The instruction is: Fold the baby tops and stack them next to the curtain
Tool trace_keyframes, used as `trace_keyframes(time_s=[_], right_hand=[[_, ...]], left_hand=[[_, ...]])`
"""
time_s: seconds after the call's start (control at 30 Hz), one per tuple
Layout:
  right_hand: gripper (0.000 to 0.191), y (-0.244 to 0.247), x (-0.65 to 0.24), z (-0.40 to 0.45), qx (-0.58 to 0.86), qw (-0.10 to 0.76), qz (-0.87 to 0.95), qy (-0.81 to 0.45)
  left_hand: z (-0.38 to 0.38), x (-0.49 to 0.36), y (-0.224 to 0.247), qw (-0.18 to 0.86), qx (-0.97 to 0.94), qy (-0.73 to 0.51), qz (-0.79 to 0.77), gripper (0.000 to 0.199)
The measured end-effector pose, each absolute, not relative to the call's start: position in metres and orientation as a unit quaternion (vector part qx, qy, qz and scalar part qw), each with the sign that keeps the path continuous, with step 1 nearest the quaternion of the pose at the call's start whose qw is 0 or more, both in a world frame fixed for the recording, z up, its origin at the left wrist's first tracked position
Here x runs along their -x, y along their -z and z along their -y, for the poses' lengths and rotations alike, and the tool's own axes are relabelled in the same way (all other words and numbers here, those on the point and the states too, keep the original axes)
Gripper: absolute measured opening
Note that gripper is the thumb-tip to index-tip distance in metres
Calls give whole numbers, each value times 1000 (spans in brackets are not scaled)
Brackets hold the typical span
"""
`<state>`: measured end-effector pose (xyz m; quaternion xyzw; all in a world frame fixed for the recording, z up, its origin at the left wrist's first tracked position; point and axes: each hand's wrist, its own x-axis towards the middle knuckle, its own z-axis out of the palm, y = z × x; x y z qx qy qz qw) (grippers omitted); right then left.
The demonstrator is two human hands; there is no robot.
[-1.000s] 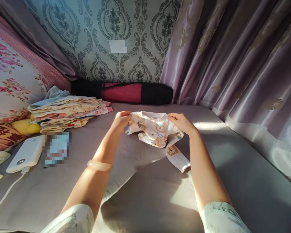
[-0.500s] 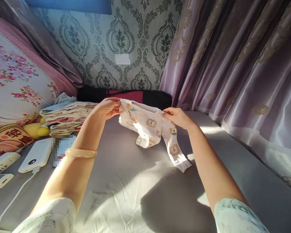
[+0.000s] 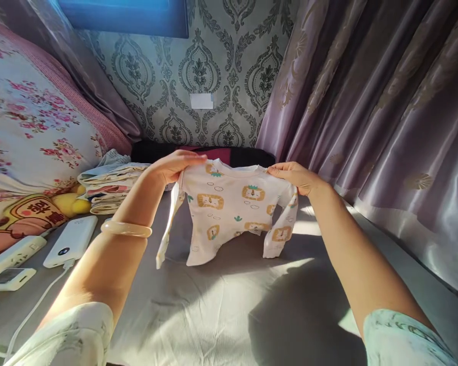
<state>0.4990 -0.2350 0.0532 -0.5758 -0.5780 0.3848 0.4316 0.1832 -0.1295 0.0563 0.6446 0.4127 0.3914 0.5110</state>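
Spreading the shirt [image 3: 234,208] seems in hand, left hand [image 3: 175,165] and right hand [image 3: 299,176] pinching its shoulders, the sheet [image 3: 202,315] beneath it; the next move calls for even tension.

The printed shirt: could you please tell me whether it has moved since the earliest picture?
Yes, the printed shirt has moved upward in view: its top edge showed below the long roll, with grey sheet between, and now overlaps it.
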Motion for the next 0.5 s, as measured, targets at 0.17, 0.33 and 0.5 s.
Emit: trace_keyframes(time_s=[0.17,0.33,0.5], right_hand=[[32,-25,-508,223,594,391,593,-378],[28,-7,-514,216,595,328,671,-297],[15,3,-516,212,645,267,704,-128]], left_hand=[[117,-188,-10,526,-680,-314,-403,41],[99,-192,24,446,-717,-341,-413,41],[91,-196,30,305,-775,-351,-429,37]])
